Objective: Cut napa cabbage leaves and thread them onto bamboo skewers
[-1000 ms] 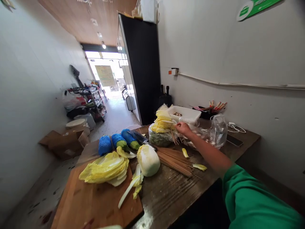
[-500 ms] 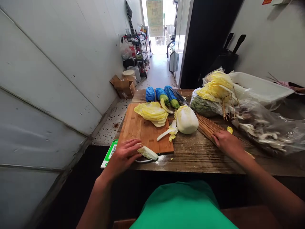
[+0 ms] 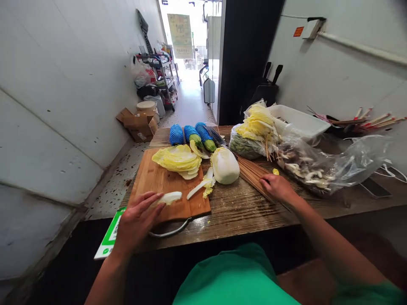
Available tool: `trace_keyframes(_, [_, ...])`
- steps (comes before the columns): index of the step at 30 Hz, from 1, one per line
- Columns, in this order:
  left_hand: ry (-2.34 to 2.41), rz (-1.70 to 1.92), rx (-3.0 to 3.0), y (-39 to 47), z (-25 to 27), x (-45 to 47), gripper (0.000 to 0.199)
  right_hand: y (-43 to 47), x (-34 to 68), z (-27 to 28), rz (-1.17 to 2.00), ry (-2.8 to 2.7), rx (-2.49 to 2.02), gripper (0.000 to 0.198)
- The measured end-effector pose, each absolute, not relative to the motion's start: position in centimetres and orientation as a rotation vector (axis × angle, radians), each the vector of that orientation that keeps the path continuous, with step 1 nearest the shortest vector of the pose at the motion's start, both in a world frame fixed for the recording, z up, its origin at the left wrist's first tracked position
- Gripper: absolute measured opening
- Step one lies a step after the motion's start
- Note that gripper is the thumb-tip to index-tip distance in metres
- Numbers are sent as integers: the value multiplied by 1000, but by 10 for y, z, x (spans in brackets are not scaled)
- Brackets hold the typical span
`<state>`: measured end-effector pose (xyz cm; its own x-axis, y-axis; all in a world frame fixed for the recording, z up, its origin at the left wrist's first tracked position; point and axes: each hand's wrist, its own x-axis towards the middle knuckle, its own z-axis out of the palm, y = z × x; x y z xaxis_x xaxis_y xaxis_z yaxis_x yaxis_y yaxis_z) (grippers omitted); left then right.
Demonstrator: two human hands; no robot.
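Observation:
My left hand (image 3: pixel 138 218) is over the near left part of the wooden cutting board (image 3: pixel 146 169), its thumb and fingers closed on a folded piece of napa cabbage leaf (image 3: pixel 171 197). At the near end of a spread of bamboo skewers (image 3: pixel 251 169), my right hand (image 3: pixel 278 187) has its fingers pinched on the sticks; how many it grips I cannot tell. Stacked yellow cabbage leaves (image 3: pixel 176 159) lie at the back of the board. A trimmed head of napa cabbage (image 3: pixel 225 166) sits right of the board, beside loose leaf strips (image 3: pixel 200 186).
Vegetables in blue foam nets (image 3: pixel 190 133) lie behind the board. To the right are a bag of greens with skewered leaves on top (image 3: pixel 257 123), a plastic bag of mushrooms (image 3: pixel 308 169) and a white tub (image 3: pixel 300 120). A green-and-white card (image 3: pixel 110 235) pokes out at the left.
The view has turned to the right. My left hand has raised and turned the cabbage leaf piece, baring the board's metal handle. My right hand stays at the skewers.

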<state>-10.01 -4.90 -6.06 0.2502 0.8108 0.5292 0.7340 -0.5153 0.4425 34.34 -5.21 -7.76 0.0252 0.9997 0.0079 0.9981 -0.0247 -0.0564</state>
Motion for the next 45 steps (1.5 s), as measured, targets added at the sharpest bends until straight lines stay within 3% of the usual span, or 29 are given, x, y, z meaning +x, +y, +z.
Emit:
trace_keyframes(2, [1565,1149,2398,-43,-61,-95,32,-46,346,-75,53,-2141,-2266,22])
trace_keyframes(7, [1619,825,2551,-39,-67,-89,38,-34,347,-75,77,-2113,-2363,22])
trace_keyframes(15, [1536,856,2611,-47,-69,-89,28,-49,353,-67,-23,-2036,-2311,20])
trace_keyframes(22, [1615,776,2645,-42,-72,-87,31,-91,343,-54,-142,-1841,-2061,22])
trace_keyframes(28, [1516,663,2670,-48,-60,-91,35,-133,281,-65,229,-1749,-1591,19])
trace_keyframes(32, [1753,933,2487,-51,-50,-103,48,-137,244,-78,442,-1879,-1387,27])
trace_keyframes(35, [1705,994,2431,-53,-49,-105,43,-135,234,-86,497,-1927,-1393,28])
trace_keyframes(40, [1445,565,2647,-50,-52,-87,34,-134,233,-97,518,-2000,-1430,27])
trace_keyframes(45, [1470,625,2597,-44,-50,-78,30,-136,236,-100,484,-2033,-1441,28])
